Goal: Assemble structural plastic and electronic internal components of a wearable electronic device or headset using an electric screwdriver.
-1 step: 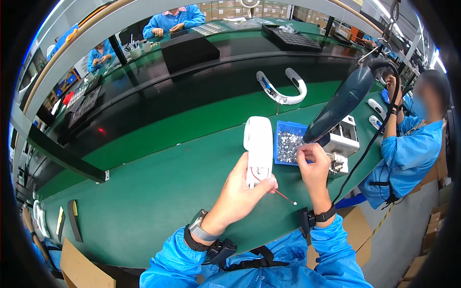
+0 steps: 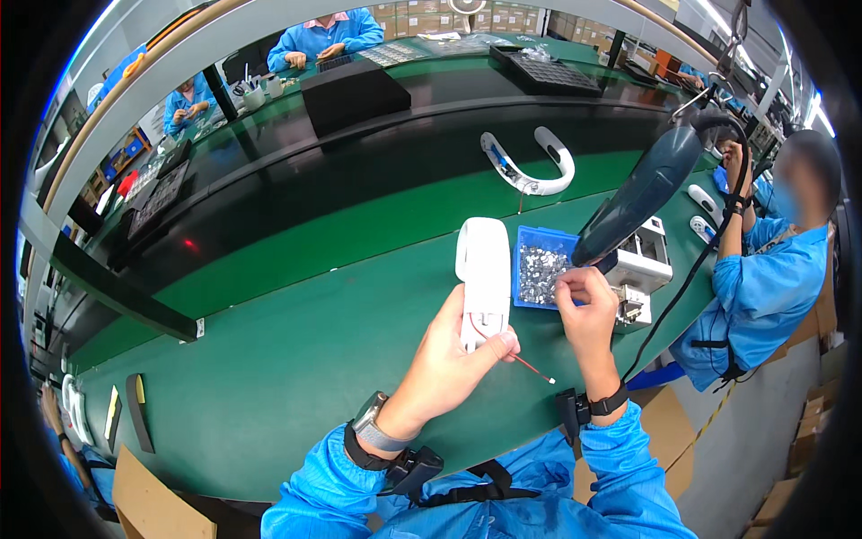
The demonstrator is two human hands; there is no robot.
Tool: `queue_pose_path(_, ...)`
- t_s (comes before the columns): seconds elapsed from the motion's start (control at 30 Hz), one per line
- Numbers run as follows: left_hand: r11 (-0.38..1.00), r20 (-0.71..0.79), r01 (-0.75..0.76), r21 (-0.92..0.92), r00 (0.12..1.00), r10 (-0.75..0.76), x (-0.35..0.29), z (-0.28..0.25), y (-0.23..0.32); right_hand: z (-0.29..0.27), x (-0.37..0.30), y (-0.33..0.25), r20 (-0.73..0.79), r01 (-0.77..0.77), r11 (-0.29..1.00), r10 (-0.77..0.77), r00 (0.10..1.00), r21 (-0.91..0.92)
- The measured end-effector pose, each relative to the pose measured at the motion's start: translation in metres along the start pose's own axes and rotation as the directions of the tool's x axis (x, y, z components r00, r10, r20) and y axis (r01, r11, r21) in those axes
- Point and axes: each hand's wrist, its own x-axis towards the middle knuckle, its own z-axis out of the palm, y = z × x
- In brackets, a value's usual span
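Note:
My left hand [image 2: 442,364] is closed round a white plastic housing [image 2: 486,269], held upright above the green table. A thin reddish wire [image 2: 530,366] with a small white plug trails from its lower end. At the near right edge of a blue tray [image 2: 518,301], my right hand [image 2: 588,310] is closed in a pinch; anything between its fingertips is too small to make out. Many small shiny metal parts [image 2: 541,269] fill the tray. Just above my right fingers hangs the tip of a dark electric screwdriver [image 2: 642,193].
A metal-and-white device [image 2: 648,256] stands right of the tray. On the dark conveyor belt [image 2: 404,162] lies a white U-shaped device [image 2: 543,184]. The screwdriver's black cable [image 2: 691,301] loops down at the right. A co-worker [image 2: 763,287] sits at the right; others work across the belt.
The U-shaped device and the hanging screwdriver have shifted very slightly to the right. Both my hands stay where they were.

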Motion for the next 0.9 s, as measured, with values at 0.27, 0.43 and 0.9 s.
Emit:
queue_pose_path(0.27,1.0,0.037,0.001,0.015,0.999,-0.002,0.002,0.002,0.002,-0.006,-0.006,-0.036,-0.043,0.086,0.996,-0.085,0.995,0.03)
queue_pose_path(0.43,0.999,0.057,-0.005,0.043,0.998,0.003,0.002,0.001,0.0,0.004,0.009,-0.021,-0.023,0.078,0.997,-0.078,0.997,-0.006)
queue_pose_path(0.9,0.999,0.044,0.0,0.038,0.999,-0.001,0.002,0.002,0.001,0.0,0.012,-0.053,-0.055,0.17,0.983,-0.166,0.985,0.07)
